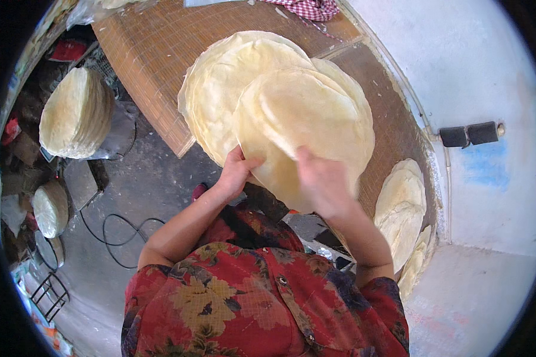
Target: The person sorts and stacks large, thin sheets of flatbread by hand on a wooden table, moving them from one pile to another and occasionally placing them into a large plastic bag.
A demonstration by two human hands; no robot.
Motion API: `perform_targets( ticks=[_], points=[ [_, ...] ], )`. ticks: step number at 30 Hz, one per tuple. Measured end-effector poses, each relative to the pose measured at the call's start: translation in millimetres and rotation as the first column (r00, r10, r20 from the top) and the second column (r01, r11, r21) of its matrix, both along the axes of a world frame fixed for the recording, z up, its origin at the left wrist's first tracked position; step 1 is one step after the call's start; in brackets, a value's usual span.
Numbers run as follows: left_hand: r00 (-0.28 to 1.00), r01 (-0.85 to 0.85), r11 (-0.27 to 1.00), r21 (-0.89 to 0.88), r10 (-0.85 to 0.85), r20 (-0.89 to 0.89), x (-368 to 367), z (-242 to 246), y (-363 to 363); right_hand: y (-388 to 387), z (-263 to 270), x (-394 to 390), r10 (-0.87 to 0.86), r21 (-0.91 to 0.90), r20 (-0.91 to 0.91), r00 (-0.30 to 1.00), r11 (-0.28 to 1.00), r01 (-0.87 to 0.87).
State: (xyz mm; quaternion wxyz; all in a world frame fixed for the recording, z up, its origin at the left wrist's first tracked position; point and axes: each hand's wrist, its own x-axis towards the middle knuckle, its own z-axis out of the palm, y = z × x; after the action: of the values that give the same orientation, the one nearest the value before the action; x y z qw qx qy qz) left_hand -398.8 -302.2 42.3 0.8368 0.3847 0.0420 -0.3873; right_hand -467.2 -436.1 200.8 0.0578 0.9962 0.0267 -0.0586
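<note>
Thin, round, pale-yellow flatbreads lie in a broad, overlapping pile (219,89) in front of me. My left hand (239,172) pinches the near left edge of an upper flatbread (312,102), thumb on top. On the near right side of that sheet is my right hand (324,180), blurred, with its fingers curled and the sheet gripped at a raised crease. The near edge of the sheet hangs towards my body, past the pile. My right fingertips are hidden.
A woven mat (147,67) covers the table under the pile. More flatbreads (402,214) lie along the wall at right. A tall stack of flatbreads (76,116) stands at left, above a floor with a black cable (111,243). A red checked cloth (315,9) lies at the back.
</note>
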Motion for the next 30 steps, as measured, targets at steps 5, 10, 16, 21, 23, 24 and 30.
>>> perform_targets(
  ticks=[5, 10, 16, 21, 23, 24, 30],
  points=[
    [0.999, 0.017, 0.999, -0.045, -0.015, 0.05, -0.4, -10.6, -0.6, 13.2, -84.5, -24.6, 0.093, -0.014, 0.225, 0.97, 0.996, -0.093],
    [0.998, -0.018, 0.995, -0.095, 0.024, 0.066, -0.3, -9.9, 0.4, 23.8, -68.5, -20.1, 0.079, 0.147, 0.31, 0.947, 0.981, -0.129],
    [0.985, 0.029, 0.965, -0.26, -0.072, -0.157, 7.3, 2.0, 6.8, -3.0, -46.1, -18.2, -0.137, 0.42, 0.02, 0.99, 0.9, 0.116],
    [1.0, -0.009, 0.997, 0.083, 0.007, 0.022, 0.1, -15.2, -3.0, -2.5, -59.3, -19.0, -0.198, 0.239, -0.007, 0.98, 0.952, 0.194],
    [0.999, -0.027, 0.99, 0.141, 0.02, 0.049, 1.1, -17.8, -3.8, -40.1, -23.7, -3.4, -0.305, 0.041, -0.129, 0.944, 0.949, 0.312],
    [0.998, -0.051, 0.987, 0.155, 0.046, 0.038, 1.0, -12.1, -2.6, -66.8, 12.7, 2.0, -0.302, 0.331, -0.009, 0.953, 0.899, 0.288],
    [0.988, -0.138, 0.979, 0.15, 0.127, 0.083, -2.6, -9.5, -5.6, -42.6, 130.3, 2.1, -0.392, 0.153, 0.253, 0.885, 0.919, 0.364]
  ],
)
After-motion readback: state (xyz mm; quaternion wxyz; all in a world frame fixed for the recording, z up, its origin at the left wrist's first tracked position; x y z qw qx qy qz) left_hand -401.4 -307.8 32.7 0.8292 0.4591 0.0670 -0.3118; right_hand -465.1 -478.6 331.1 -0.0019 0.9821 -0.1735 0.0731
